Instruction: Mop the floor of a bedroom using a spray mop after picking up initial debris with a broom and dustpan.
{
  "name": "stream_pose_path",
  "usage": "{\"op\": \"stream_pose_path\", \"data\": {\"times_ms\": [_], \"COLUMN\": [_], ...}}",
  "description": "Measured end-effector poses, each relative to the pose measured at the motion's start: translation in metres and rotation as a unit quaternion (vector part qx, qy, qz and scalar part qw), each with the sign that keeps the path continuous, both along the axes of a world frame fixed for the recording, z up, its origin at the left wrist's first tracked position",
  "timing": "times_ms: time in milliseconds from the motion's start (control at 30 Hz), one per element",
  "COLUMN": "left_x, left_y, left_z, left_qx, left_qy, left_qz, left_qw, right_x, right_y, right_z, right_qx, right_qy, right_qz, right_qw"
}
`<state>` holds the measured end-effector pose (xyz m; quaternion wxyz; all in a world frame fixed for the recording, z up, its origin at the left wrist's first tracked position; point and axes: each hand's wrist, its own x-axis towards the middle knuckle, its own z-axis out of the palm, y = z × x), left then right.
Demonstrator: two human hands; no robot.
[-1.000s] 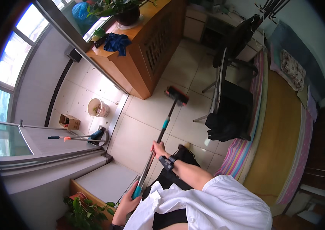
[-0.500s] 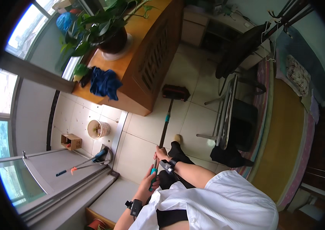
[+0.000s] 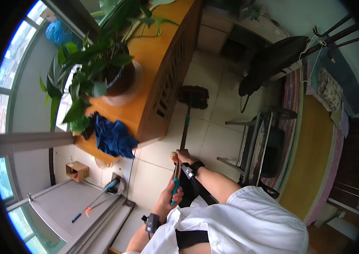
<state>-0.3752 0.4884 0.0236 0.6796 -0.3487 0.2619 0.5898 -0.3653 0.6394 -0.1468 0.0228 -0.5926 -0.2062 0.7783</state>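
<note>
A long-handled mop (image 3: 194, 97) with a wide, dark, shaggy head stands in front of me, its head on the tiled floor beside the wooden cabinet. My left hand (image 3: 170, 196) is closed round the teal grip at the upper end of its pole. Farther down the pole, my right hand (image 3: 183, 156) wraps round the shaft. The pole slants away from me toward the head. Part of my foot shows by my right hand; the fingers there are partly hidden.
The wooden cabinet (image 3: 156, 84) on the left bears a potted plant (image 3: 116, 76) and a blue cloth (image 3: 114, 137). A folding chair (image 3: 258, 144) stands on the right before a bed (image 3: 304, 156). A dustpan (image 3: 118, 185) and a small cardboard box (image 3: 77, 171) lie at left.
My view has moved forward, so the cabinet and plant look nearer and the white bucket is mostly hidden. Both hands keep hold of the mop, whose head sits slightly farther up in view.
</note>
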Motion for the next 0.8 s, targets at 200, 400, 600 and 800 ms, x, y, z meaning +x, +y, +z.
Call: {"op": "stream_pose_path", "data": {"times_ms": [200, 400, 600, 800], "left_x": [-0.056, -0.089, -0.094, -0.114], "left_y": [0.007, 0.054, 0.200, 0.334], "left_z": [0.059, 0.053, 0.014, -0.011], "left_qx": [-0.038, -0.059, -0.060, -0.020], "left_qy": [0.080, 0.191, 0.108, 0.063], "left_qz": [-0.072, -0.215, -0.125, -0.100], "left_qw": [0.993, 0.956, 0.984, 0.993], "right_x": [-0.024, -0.052, -0.069, -0.075], "right_y": [-0.029, 0.014, 0.176, 0.316], "right_z": [-0.035, -0.024, -0.081, -0.194], "right_qx": [0.389, 0.098, 0.076, 0.294], "right_qy": [0.030, 0.068, 0.076, 0.252], "right_qz": [0.294, 0.169, 0.159, 0.240], "right_qw": [0.872, 0.978, 0.981, 0.890]}}
